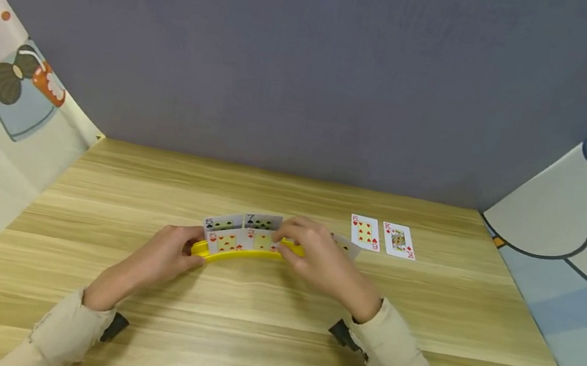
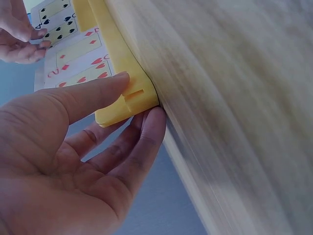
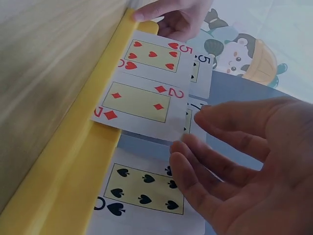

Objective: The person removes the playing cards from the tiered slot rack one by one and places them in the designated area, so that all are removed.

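A curved yellow card holder stands on the table with playing cards upright in it. My left hand grips its left end, thumb on the front side and fingers behind, as the left wrist view shows. A five of hearts and a two of diamonds stand side by side in the front row. Behind them are a black five and a black seven. My right hand is at the two of diamonds, its thumb and fingertips apart near the card's top edge. A spades card stands farther right.
On the table to the right of the holder lie a six of hearts and a king of diamonds, face up. A grey panel rises behind the table, with cartoon-printed walls at both sides.
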### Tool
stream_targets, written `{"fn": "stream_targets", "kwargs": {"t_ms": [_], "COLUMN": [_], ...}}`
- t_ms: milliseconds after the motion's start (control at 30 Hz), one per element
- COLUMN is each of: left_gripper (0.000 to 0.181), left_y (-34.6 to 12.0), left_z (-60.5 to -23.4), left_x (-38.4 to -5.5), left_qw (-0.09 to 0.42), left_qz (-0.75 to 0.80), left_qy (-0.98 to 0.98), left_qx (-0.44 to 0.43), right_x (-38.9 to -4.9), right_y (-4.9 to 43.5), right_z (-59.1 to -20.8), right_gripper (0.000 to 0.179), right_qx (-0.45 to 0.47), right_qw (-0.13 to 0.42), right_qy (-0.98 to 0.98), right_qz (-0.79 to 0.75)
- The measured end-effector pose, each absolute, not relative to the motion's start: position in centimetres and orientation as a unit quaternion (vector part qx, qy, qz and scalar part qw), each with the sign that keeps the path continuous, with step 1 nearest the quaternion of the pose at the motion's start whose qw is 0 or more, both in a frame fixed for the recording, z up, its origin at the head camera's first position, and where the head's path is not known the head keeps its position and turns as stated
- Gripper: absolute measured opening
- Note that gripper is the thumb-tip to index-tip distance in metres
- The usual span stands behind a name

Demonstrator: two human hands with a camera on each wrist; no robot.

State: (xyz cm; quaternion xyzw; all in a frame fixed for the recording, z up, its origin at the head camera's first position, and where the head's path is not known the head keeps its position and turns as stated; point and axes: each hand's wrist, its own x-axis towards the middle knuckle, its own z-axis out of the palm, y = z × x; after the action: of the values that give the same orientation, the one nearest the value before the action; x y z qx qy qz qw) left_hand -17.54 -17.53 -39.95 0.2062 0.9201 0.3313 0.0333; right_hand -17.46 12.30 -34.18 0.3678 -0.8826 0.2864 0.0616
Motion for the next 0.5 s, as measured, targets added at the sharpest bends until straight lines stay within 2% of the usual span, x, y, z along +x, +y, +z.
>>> {"fn": "stream_targets", "kwargs": {"t_ms": [133, 500], "left_gripper": [0.038, 0.041], "left_y": [-17.6, -17.6], "left_z": [-39.9, -39.8], "left_x": [-17.6, -17.5], "left_qw": [0.037, 0.037], "left_qz": [0.329, 0.323], "left_qy": [0.921, 0.924], "left_qx": [0.206, 0.203], "right_x": [-17.3, -17.7], "right_y": [12.2, 11.5], "right_z": [-34.6, -35.8], "right_gripper": [0.009, 0.015], "right_qx": [0.353, 0.357], "right_qw": [0.061, 0.081], "right_qy": [-0.890, -0.887], "right_qz": [0.283, 0.282]}}
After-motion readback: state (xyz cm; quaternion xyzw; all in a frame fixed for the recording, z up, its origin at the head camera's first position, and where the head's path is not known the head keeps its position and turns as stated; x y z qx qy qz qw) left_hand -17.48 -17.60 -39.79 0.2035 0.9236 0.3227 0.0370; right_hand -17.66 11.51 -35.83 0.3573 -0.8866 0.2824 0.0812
